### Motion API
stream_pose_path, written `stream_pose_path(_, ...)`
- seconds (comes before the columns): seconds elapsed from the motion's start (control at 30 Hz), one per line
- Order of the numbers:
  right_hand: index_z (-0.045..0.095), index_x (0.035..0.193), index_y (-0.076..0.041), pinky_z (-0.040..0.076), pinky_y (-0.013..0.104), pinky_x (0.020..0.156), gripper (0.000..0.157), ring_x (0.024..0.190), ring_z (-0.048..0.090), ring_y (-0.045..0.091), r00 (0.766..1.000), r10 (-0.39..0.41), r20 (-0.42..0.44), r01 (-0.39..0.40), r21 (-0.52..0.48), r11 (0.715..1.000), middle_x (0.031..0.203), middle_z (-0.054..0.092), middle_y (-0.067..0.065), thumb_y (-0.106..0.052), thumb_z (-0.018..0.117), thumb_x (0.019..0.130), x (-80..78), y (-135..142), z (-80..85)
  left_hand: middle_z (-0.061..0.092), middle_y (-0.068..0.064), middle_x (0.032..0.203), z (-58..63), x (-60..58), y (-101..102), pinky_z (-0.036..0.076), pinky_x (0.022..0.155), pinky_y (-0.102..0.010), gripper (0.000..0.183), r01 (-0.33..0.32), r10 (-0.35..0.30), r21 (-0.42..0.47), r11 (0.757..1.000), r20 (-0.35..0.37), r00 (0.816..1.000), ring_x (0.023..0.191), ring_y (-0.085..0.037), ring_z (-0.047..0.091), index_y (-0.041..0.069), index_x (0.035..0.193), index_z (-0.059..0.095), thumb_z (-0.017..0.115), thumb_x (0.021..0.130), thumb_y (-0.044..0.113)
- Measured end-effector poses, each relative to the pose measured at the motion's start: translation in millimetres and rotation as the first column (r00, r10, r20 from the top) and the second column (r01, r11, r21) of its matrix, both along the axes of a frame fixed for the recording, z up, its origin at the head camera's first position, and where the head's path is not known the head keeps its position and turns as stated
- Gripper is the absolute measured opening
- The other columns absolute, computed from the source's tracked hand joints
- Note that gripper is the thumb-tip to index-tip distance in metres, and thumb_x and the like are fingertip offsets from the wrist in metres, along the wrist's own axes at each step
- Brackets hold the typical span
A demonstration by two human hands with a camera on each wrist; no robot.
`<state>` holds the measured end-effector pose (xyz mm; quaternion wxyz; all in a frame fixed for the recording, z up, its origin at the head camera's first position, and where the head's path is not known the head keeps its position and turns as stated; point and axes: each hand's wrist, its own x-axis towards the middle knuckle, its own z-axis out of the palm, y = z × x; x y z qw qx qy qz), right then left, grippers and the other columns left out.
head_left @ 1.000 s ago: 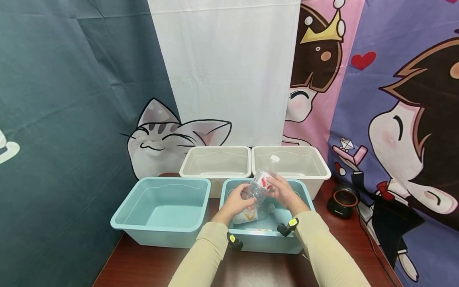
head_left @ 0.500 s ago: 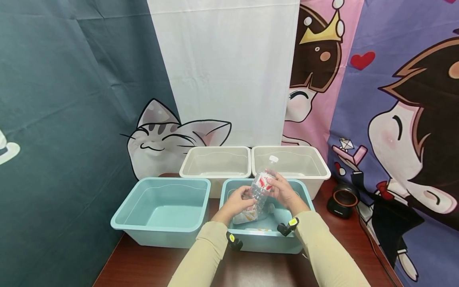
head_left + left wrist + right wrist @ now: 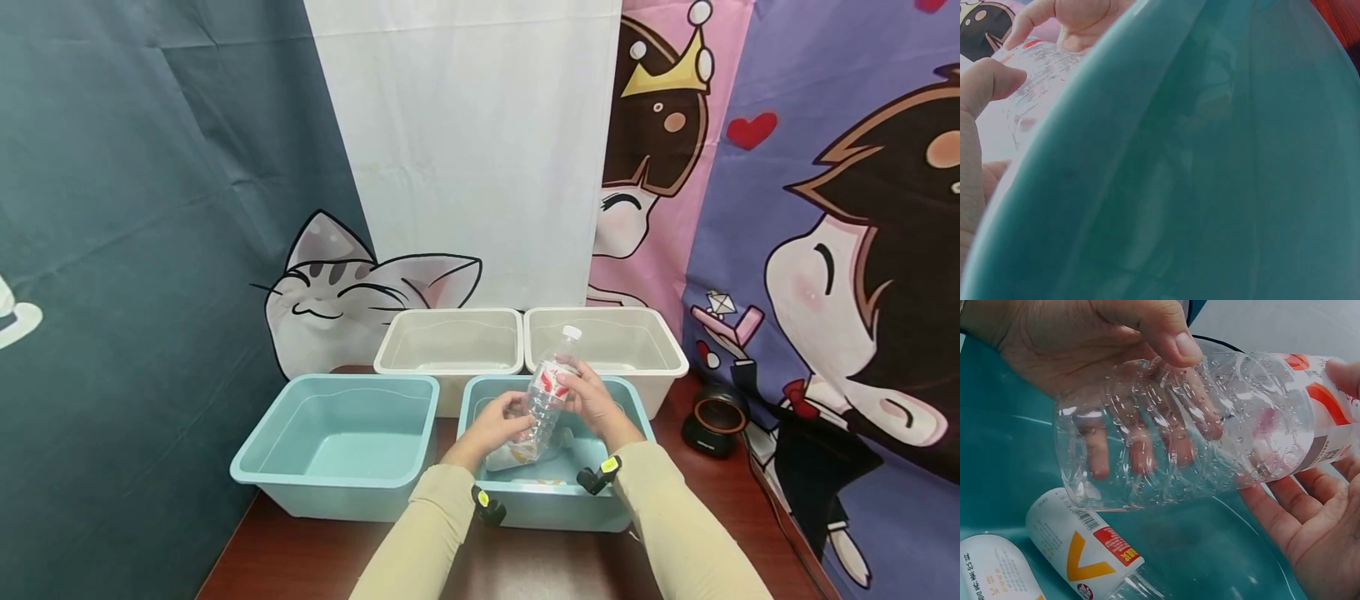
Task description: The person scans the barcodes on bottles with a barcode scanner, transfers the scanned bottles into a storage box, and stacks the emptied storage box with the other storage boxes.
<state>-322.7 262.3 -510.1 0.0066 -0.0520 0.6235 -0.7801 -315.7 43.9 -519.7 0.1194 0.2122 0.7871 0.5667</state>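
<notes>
A clear plastic bottle (image 3: 553, 382) with a white cap and a red-and-white label is held tilted above the right-hand blue bin (image 3: 555, 518). My left hand (image 3: 491, 425) grips its lower part; in the right wrist view that thumb lies on the near side, and the fingers (image 3: 1179, 447) show through the plastic. Around the label, my right hand (image 3: 594, 407) holds it between thumb and fingers. Inside the bin below lies a bottle (image 3: 1094, 547) whose white label bears a yellow V. Beside it is another white-labelled item (image 3: 999, 572), partly cut off.
Another blue bin (image 3: 337, 492) stands to the left. Behind are two off-white bins, one left (image 3: 450, 367) and one right (image 3: 660, 375). A black round device (image 3: 714, 421) with a cable sits at the table's right. Printed cloth (image 3: 465, 150) hangs behind the table (image 3: 547, 567).
Both hands stay almost in place around the bottle. The bottle has turned slightly and leans a little less. The head view has shifted a little.
</notes>
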Motion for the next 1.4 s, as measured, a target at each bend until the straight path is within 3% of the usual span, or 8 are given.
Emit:
stream_pose_path(0.17, 0.036, 0.152, -0.004, 0.060, 0.031, 0.079, 0.056, 0.094, 0.067, 0.013, 0.999, -0.032, -0.016, 0.032, 0.020, 0.999, 0.114, 0.061, 0.000, -0.012, 0.054, 0.099, -1.5, -1.9, -0.3, 0.065, -0.015, 0.123, -1.2, -0.4, -2.4, 0.061, 0.081, -0.037, 0.051, -0.020, 0.020, 0.006, 1.000, -0.019, 1.000, 0.104, -0.026, 0.065, 0.004, 0.138, 0.055, 0.072, 0.092, 0.021)
stream_pose_path(0.37, 0.037, 0.149, -0.003, 0.060, 0.030, 0.077, 0.055, 0.092, 0.067, 0.013, 0.998, -0.063, -0.025, 0.062, -0.031, 0.998, 0.111, 0.062, -0.001, -0.009, 0.054, 0.098, -2.0, -1.2, 8.6, 0.062, -0.014, 0.121, 2.4, 0.4, -4.7, 0.061, 0.080, -0.041, 0.048, -0.038, 0.040, 0.057, 0.998, -0.021, 0.999, 0.099, -0.022, 0.064, 0.004, 0.139, 0.055, 0.068, 0.096, 0.022)
stream_pose_path(0.73, 0.039, 0.146, -0.003, 0.061, 0.030, 0.074, 0.051, 0.089, 0.067, 0.012, 0.997, -0.078, -0.029, 0.077, -0.026, 0.997, 0.111, 0.062, -0.001, -0.008, 0.054, 0.098, 0.9, 7.1, 16.6, 0.065, -0.011, 0.118, 12.5, -0.3, -15.4, 0.059, 0.084, -0.037, 0.043, -0.132, 0.133, 0.020, 0.991, -0.073, 0.988, 0.099, -0.022, 0.064, 0.005, 0.137, 0.056, 0.062, 0.098, 0.023)
stream_pose_path(0.9, 0.042, 0.142, -0.007, 0.061, 0.029, 0.075, 0.045, 0.090, 0.067, 0.012, 0.995, -0.085, -0.056, 0.085, -0.008, 0.996, 0.111, 0.061, 0.000, -0.009, 0.055, 0.099, 3.9, 15.2, 22.0, 0.065, -0.010, 0.117, 20.6, -2.4, -22.1, 0.057, 0.089, -0.041, 0.045, -0.157, 0.157, 0.012, 0.988, -0.106, 0.982, 0.104, -0.025, 0.064, 0.003, 0.138, 0.055, 0.061, 0.099, 0.024)
stream_pose_path(1.2, 0.044, 0.139, -0.009, 0.061, 0.028, 0.073, 0.040, 0.087, 0.068, 0.010, 0.992, -0.096, -0.082, 0.096, -0.002, 0.995, 0.107, 0.064, -0.004, -0.007, 0.053, 0.100, 10.2, 29.9, 31.5, 0.066, -0.010, 0.113, 24.7, -6.1, -35.8, 0.055, 0.092, -0.045, 0.044, -0.293, 0.285, -0.024, 0.956, -0.168, 0.944, 0.105, -0.027, 0.062, 0.004, 0.133, 0.059, 0.064, 0.095, 0.026)
stream_pose_path(1.4, 0.045, 0.136, -0.011, 0.061, 0.026, 0.073, 0.037, 0.087, 0.067, 0.010, 0.991, -0.099, -0.087, 0.099, -0.002, 0.995, 0.105, 0.065, -0.005, -0.006, 0.052, 0.101, 14.8, 38.9, 38.6, 0.065, -0.012, 0.113, 24.7, -9.1, -41.7, 0.054, 0.091, -0.045, 0.046, -0.339, 0.332, -0.016, 0.941, -0.163, 0.929, 0.104, -0.028, 0.061, 0.002, 0.133, 0.059, 0.067, 0.093, 0.023)
